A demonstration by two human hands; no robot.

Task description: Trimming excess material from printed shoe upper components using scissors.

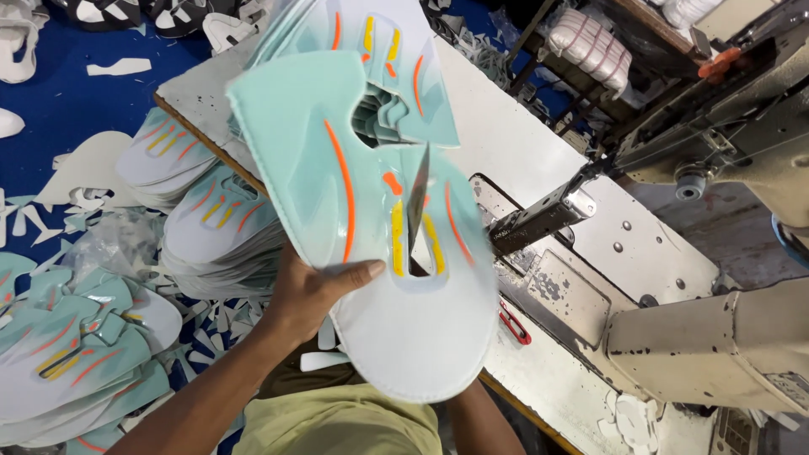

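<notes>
A: The left hand (308, 295) holds a mint shoe upper (371, 244) up over the desk (522, 135), thumb pressed flat on its face. That grip is closed on the upper's near edge, beside the orange stripe.

B: And the right hand?

A: Hidden behind the upper. Only a forearm shows below it, so whether that grip is wide or closed cannot be told.

B: What could go wrong?

A: A thin grey blade-like strip (417, 198) stands in the slot of the upper, between the yellow bars. If it is sharp, a slip could nick the mesh or the hidden fingers. The upper is also pinched at one edge only, so it may flop or slide off the thumb. A second upper (371, 50) lies just behind it, touching or nearly so; the two could snag.

B: Anything near the machine?

A: The sewing machine (674, 278) sits to the right, its dark post (539, 219) close to the upper's edge. A swing that way could catch the fabric. Red snips (514, 324) lie on the machine bed, half under the upper.

B: Packages, labels, signs?

A: No labels or signs can be made out. A white bundle with pink stripes (590, 42) sits on a rack at the top. Stacks of uppers (211, 219) pile on the left over a blue floor (59, 101).
</notes>
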